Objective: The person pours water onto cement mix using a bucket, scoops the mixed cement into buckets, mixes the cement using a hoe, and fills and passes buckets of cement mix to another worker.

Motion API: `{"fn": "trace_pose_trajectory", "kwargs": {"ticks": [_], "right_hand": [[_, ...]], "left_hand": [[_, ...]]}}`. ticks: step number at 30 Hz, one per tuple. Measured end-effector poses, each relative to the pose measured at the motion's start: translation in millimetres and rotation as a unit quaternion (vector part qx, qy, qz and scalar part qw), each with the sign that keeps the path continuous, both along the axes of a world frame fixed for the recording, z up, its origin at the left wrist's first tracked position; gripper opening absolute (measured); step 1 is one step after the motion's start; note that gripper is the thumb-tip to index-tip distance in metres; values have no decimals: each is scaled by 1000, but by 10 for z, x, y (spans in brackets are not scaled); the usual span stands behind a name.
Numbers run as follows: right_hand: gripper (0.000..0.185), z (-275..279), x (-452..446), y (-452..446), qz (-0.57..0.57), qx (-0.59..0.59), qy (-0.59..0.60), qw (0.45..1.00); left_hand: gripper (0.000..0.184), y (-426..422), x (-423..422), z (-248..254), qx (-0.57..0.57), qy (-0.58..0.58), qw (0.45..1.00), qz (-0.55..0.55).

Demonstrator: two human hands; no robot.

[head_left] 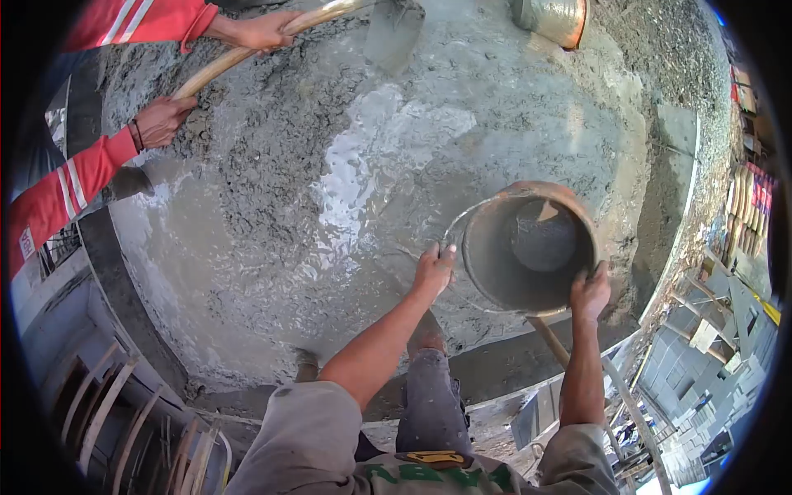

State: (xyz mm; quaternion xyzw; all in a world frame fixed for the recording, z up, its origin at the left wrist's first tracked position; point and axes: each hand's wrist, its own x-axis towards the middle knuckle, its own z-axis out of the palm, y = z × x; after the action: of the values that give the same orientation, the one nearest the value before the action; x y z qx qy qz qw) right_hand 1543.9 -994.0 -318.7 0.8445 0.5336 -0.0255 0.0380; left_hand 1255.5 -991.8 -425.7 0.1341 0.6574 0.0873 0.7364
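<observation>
A round bucket [487, 247] is tilted so that its inside faces me, and its inner wall is smeared with grey. My left hand [437, 268] is closed around the bucket's wire handle at its left side. At the lower right, the fingers of my right hand [590, 290] grip the rim. Grey wet concrete [280, 206] spreads beneath and around the bucket, with a shiny watery patch in the middle. A wooden handle [549, 340] shows just below the bucket; its other end is hidden.
At upper left, a co-worker in red sleeves [70, 190] holds a shovel [223, 64] by its wooden shaft, its blade in the concrete. Another bucket [561, 21] lies on its side at the top. Wooden poles [107, 404] and blocks [701, 445] lie beyond the edges.
</observation>
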Motion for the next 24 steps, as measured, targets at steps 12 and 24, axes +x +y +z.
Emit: {"fn": "trace_pose_trajectory", "kwargs": {"ticks": [12, 24], "right_hand": [[26, 475, 336, -759, -111, -29, 147, 982], [50, -458, -2322, -770, -290, -97, 647, 699]], "left_hand": [[37, 8, 266, 1653, 87, -142, 985, 48], [37, -155, -1359, 2387, 237, 20, 964, -118]]}}
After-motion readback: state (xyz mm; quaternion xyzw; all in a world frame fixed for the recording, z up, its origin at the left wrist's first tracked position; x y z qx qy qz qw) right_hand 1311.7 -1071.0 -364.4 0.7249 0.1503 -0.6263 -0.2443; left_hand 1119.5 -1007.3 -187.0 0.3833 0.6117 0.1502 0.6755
